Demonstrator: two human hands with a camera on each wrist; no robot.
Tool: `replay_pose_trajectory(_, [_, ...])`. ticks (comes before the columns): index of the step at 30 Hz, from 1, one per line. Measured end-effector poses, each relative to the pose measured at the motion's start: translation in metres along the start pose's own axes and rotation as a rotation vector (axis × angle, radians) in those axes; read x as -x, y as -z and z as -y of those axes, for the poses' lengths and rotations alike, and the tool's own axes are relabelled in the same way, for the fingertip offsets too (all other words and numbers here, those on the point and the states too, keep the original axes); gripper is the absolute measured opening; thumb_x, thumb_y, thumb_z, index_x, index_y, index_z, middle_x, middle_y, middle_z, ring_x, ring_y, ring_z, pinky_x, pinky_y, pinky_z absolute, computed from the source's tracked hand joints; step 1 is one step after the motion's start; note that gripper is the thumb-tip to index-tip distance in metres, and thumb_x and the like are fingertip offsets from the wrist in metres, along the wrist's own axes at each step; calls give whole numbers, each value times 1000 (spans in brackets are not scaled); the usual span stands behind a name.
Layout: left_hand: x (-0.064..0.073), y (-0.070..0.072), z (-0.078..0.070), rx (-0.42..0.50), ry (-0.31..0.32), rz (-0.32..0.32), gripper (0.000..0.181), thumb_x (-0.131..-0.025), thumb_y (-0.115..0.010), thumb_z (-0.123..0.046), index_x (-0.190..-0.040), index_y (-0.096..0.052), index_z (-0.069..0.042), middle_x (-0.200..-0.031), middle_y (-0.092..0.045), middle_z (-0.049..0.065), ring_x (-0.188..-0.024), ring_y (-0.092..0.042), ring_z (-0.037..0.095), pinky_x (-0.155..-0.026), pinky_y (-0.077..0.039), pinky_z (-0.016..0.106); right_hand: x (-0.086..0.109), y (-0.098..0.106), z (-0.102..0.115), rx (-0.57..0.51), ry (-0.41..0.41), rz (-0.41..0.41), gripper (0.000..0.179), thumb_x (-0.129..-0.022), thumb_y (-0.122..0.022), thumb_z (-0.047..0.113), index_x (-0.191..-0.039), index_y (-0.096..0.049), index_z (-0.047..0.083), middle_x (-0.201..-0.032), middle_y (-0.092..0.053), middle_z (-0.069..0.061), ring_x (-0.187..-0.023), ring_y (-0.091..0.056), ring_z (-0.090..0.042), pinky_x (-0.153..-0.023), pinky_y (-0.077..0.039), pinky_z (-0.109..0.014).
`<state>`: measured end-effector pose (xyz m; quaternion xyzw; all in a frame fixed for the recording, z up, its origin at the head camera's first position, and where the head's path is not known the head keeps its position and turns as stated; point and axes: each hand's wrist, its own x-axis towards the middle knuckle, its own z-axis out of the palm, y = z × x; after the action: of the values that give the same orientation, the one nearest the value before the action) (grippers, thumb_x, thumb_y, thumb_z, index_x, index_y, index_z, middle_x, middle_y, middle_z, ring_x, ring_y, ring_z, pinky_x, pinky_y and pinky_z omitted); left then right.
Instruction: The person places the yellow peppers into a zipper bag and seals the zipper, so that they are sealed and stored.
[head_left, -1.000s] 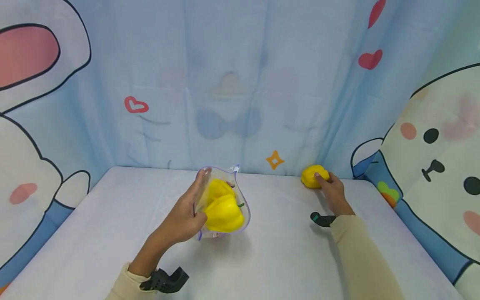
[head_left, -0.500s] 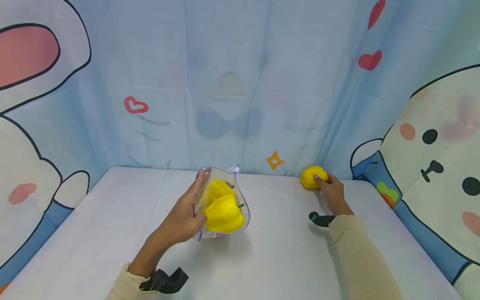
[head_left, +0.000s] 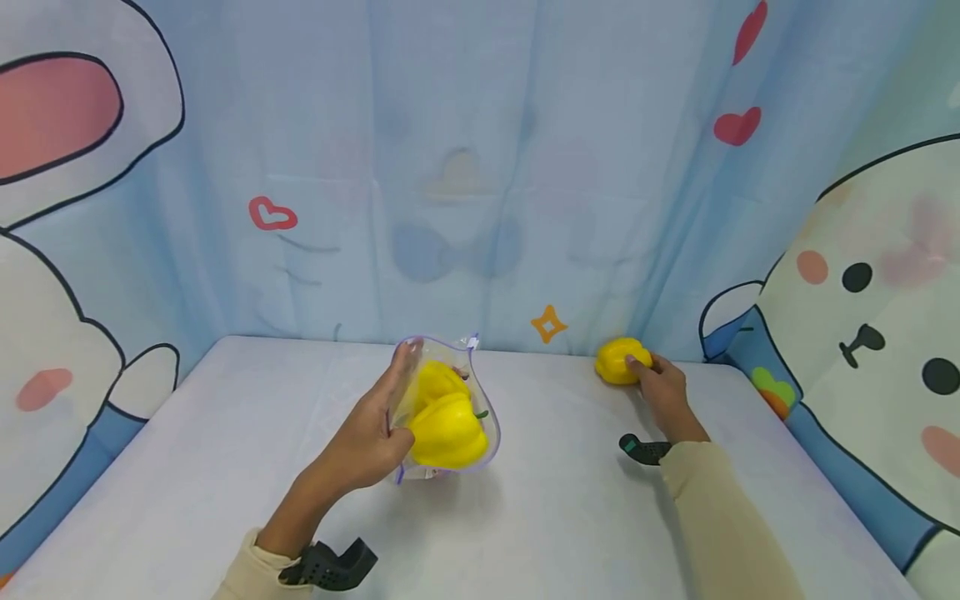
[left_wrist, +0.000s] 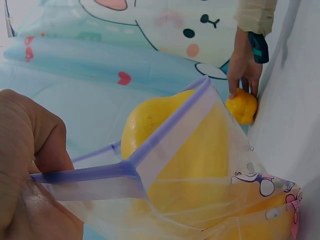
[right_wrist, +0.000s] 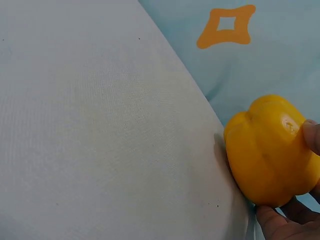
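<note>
My left hand (head_left: 367,433) grips the side of a clear zip bag (head_left: 491,425) with a purple-edged mouth. Inside the bag are yellow bell peppers (head_left: 448,432), one with a green stem showing. In the left wrist view the bag's mouth (left_wrist: 170,125) gapes, with a pepper (left_wrist: 150,130) rising into it. At the table's far right my right hand (head_left: 666,398) holds another yellow bell pepper (head_left: 619,361), thumb on one side and fingers underneath. The right wrist view shows this pepper (right_wrist: 270,150) low by the table's back edge, with fingertips (right_wrist: 272,220) beneath it.
A white-covered table (head_left: 547,500) stretches beneath both hands. Behind it hangs a light blue curtain (head_left: 450,125) with hearts and cartoon animals, folding round at the left and right sides. Dark wrist straps (head_left: 330,567) sit on both sleeves.
My right hand and the pepper it holds have shifted slightly left and toward me. The left hand and the bag stay in place; the head view tilts a little.
</note>
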<state>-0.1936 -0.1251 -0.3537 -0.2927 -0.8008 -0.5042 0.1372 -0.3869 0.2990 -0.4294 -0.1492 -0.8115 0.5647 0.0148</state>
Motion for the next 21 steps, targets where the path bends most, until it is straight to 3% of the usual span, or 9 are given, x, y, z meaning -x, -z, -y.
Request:
replay_pose_trajectory(11, [0, -1, 0, 6, 7, -3, 94, -76, -48, 19, -155, -3, -4, -161, -11, 2, -146, -9, 20, -112, -11, 26, 8, -3, 7, -58, 16, 25, 77, -98, -52, 42, -155, -16, 3, -158, -20, -19, -140, -30, -34, -112, -29, -43])
replay_pose_trajectory(21, [0, -1, 0, -11, -15, -2, 93, -77, -49, 19, -155, -3, -2, -161, -11, 3, -146, -9, 20, -113, -11, 26, 42, -17, 30, -31, 173, 85, 77, -96, -57, 42, -153, -25, 2, -152, -32, -19, -134, -38, -32, -110, -33, -42])
